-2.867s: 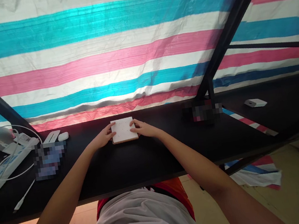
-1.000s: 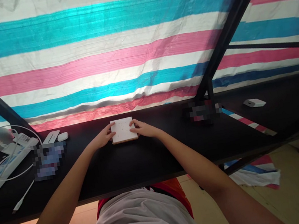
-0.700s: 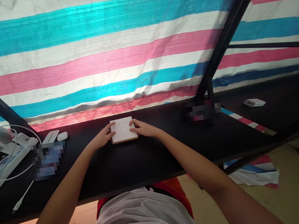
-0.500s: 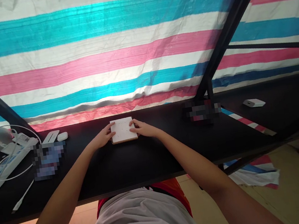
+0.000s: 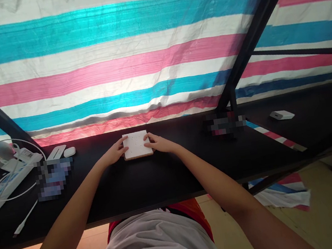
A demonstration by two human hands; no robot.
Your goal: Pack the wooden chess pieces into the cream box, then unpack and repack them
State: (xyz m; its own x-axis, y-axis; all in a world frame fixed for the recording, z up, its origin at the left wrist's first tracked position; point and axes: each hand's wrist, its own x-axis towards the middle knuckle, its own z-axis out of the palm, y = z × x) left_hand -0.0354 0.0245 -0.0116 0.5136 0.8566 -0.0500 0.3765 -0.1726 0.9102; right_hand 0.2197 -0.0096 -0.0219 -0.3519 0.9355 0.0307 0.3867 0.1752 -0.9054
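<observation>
A small white square block point(image 5: 137, 144), perhaps a notepad or a box, lies on the black tabletop in front of me. Faint small marks dot its top, and a tan edge shows along its near side; I cannot make out its exact kind. My left hand point(image 5: 116, 152) grips its left side, thumb and fingertip resting over the top edge. On the opposite side, my right hand point(image 5: 158, 143) holds it the same way. The undersides of both hands and the sides of the block are partly hidden.
To the left are a white power strip point(image 5: 9, 181) with cables, a blurred phone-like item point(image 5: 55, 180), a white earbud case point(image 5: 69, 152) and a cable plug point(image 5: 19, 228). A blurred dark object point(image 5: 224, 126) and white charger point(image 5: 282, 115) sit right. Striped sheeting point(image 5: 114, 70) hangs behind.
</observation>
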